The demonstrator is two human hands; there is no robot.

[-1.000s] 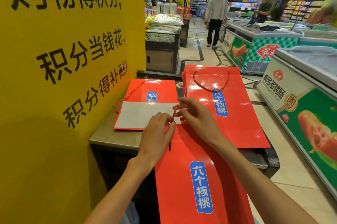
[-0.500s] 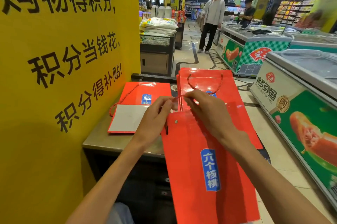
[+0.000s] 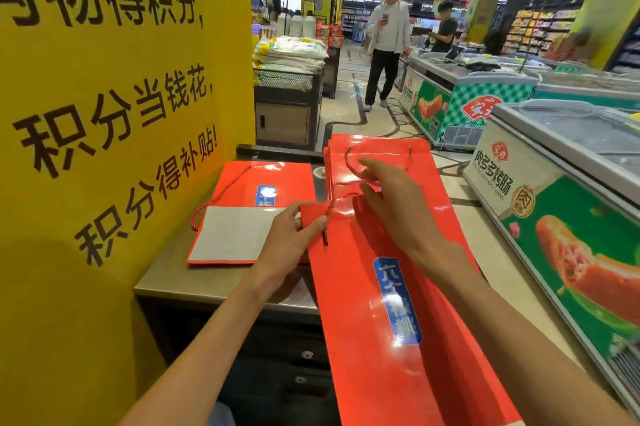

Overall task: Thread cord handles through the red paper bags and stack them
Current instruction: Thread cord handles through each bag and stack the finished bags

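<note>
Cord (image 3: 341, 198) is pinched by right hand (image 3: 398, 207), bag (image 3: 374, 287) corner gripped by left hand (image 3: 294, 235); slack should be drawn thru evenly w/o tearing hole.

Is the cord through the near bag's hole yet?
Yes: the red cord runs from the hole, its dark tip dangling below on the near bag.

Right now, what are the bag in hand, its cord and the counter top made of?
Red paper bag: coated, glossy paper by the look; light glares off it and the top folds flat. Cord: red twisted string, likely fibre, with a dark tip that may be metal or plastic. Counter top: grey, dull sheen, probably brushed steel, not certain.
</note>
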